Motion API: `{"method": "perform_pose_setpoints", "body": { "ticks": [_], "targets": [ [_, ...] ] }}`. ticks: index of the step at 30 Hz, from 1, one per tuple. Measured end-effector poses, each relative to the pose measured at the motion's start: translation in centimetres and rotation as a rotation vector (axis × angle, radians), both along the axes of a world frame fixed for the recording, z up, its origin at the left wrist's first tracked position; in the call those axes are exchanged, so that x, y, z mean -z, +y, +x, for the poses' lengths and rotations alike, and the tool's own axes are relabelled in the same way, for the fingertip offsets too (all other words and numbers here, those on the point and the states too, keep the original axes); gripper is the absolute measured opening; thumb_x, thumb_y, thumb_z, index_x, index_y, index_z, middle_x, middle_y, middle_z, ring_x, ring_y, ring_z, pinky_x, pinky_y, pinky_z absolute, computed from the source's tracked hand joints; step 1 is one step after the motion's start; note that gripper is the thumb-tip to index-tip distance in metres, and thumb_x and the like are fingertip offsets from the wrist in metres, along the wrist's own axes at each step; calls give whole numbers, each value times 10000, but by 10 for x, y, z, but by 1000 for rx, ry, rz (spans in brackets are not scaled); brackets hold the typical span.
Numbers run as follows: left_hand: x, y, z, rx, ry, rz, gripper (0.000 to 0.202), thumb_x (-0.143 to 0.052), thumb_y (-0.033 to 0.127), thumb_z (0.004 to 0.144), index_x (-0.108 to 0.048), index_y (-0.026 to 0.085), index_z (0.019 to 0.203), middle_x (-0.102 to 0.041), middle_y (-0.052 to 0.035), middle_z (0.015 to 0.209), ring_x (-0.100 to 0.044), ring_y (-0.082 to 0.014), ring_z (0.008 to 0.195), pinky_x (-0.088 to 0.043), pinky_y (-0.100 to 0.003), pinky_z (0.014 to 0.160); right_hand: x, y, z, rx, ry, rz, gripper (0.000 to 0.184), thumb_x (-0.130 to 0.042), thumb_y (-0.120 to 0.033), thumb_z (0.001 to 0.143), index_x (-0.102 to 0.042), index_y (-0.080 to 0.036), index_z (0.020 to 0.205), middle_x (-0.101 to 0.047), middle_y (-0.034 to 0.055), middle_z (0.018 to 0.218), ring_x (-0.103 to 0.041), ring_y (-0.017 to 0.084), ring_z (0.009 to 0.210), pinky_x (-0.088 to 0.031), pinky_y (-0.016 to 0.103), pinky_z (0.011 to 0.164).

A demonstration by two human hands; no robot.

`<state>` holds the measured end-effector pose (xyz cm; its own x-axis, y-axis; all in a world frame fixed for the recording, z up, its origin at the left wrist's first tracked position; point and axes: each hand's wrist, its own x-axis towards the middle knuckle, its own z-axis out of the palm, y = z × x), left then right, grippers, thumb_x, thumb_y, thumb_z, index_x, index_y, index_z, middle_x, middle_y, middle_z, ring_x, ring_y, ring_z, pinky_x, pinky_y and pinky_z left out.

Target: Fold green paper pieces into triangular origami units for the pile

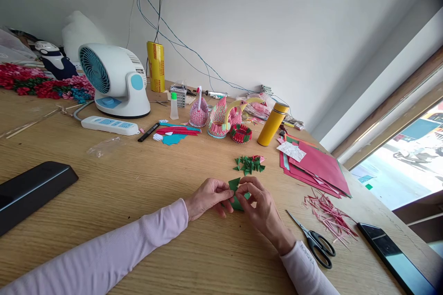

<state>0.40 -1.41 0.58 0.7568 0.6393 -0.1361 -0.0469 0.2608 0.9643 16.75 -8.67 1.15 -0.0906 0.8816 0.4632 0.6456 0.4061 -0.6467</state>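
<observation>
Our two grips meet low in the middle of the view: the left grip and the right grip each pinch green paper between thumb and fingers, and it shows both above and below our fingertips, so we cannot tell whether it is one piece or two. Just beyond our grips lies one small heap of folded green pieces, too overlapped for us to count, with some pink among them. Near our right grip, to its right, we have one pair of scissors, then one scatter of red strips, and farther right one phone. Beyond and right of our grips sit one stack of red sheets and one yellow bottle. Farther out, past the green heap, stand one red-and-green ring and a group of folded-paper figures, at least two by our count. Well beyond our left grip, to its left, we see one black marker, one green-capped bottle, one power strip and one fan, all on the one desk.
</observation>
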Motion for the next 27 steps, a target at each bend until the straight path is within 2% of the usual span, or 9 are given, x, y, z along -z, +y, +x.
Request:
{"method": "perform_pose_setpoints", "body": {
  "ticks": [5,8,13,17,21,25,27],
  "targets": [
    [-2,-1,0,9,13,29,330,-698,404,672,-589,98,725,-620,-35,683,-616,-144,569,-472,-238,459,0,0,-3,54,57,-81,75,-528,-176,818,-577,-185,761,-619,22,740,-578,131,635,-453,214,543],
    [-2,-1,0,8,21,39,308,-694,381,685,-592,95,737,-613,-26,634,-614,-145,564,-473,-236,460,1,1,-4,86,115,-123,60,-547,-186,805,-578,-181,754,-634,14,682,-582,134,585,-455,226,536],
    [-1,-1,0,11,33,37,322,-706,378,676,-596,87,755,-626,-38,641,-616,-145,564,-483,-243,474,6,4,-3,82,243,-167,56,-578,-229,793,-552,-182,811,-627,8,687,-586,135,566,-451,218,498],
    [-1,-1,0,-7,43,24,350,-720,398,656,-591,86,752,-632,-41,659,-620,-148,564,-484,-251,478,11,6,-3,77,289,-131,160,-587,-224,788,-507,-195,924,-605,7,739,-591,133,602,-455,210,500],
    [-2,-5,2,-57,48,29,346,-706,407,664,-572,94,728,-607,-28,591,-604,-144,537,-477,-248,469,14,7,-5,68,271,-95,244,-548,-210,816,-466,-205,1046,-607,8,764,-589,128,610,-460,218,532],
    [1,-6,5,-63,52,100,353,-668,433,692,-565,103,762,-584,-23,603,-584,-141,516,-434,-225,419,12,7,-7,90,217,-26,270,-511,-196,829,-443,-209,1090,-591,11,786,-590,132,661,-463,217,557],
    [0,-4,4,-87,95,219,356,-654,440,702,-577,113,818,-581,-17,628,-540,-118,479,-396,-212,400,8,6,-5,76,139,7,232,-477,-183,841,-442,-208,1069,-581,14,794,-585,134,683,-471,226,588]
  ]
}}
